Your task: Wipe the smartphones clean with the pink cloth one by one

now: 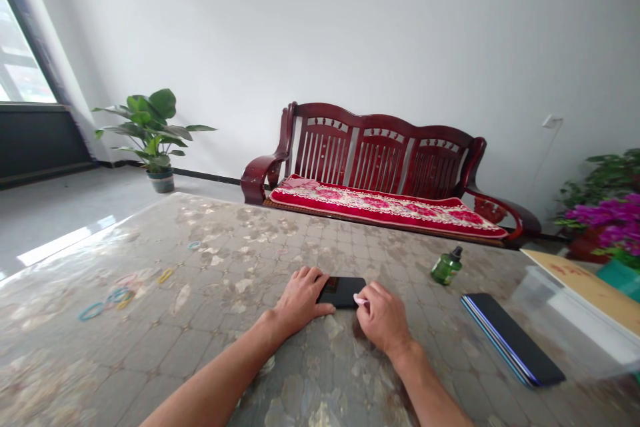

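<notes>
A black smartphone [343, 292] lies flat on the table, its dark screen facing up. My left hand [303, 299] grips its left end, the thumb along the near edge and the fingers at the far edge. My right hand [383, 313] is closed at the phone's right end, around a small pale pink thing [361, 300]. Only a bit of that thing shows past the fingers; it looks like folded cloth or tissue, and the rest is hidden in the hand.
Right of my hands stand a green spray bottle [447, 267], a stack of dark phone-like slabs [513, 339] and a clear plastic box [550, 307]. Colourful rubber bands [117, 297] lie at left on the patterned tablecloth [215, 347]. A wooden bench [380, 153] stands beyond the table.
</notes>
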The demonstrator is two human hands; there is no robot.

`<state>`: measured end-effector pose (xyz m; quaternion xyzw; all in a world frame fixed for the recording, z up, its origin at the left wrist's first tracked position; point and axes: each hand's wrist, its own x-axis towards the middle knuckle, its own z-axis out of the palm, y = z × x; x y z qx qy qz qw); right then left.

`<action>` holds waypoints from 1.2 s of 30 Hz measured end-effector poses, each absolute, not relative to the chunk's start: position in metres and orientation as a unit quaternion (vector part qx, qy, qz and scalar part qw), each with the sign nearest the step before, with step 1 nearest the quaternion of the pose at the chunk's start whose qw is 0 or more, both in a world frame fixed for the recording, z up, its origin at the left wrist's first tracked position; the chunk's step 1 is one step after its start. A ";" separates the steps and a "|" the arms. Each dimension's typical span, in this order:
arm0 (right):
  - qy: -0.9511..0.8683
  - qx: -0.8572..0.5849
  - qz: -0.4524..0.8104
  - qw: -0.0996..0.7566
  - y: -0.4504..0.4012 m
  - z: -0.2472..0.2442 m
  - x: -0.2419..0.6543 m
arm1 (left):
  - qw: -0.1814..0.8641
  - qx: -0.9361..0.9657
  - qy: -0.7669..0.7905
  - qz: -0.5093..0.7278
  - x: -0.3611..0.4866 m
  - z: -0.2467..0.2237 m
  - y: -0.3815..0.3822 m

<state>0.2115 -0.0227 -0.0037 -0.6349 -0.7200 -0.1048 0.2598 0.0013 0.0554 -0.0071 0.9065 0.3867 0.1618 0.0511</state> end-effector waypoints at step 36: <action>-0.705 -0.602 -0.151 0.344 -0.016 -0.010 0.221 | -0.075 0.923 0.366 0.089 0.015 -0.007 0.041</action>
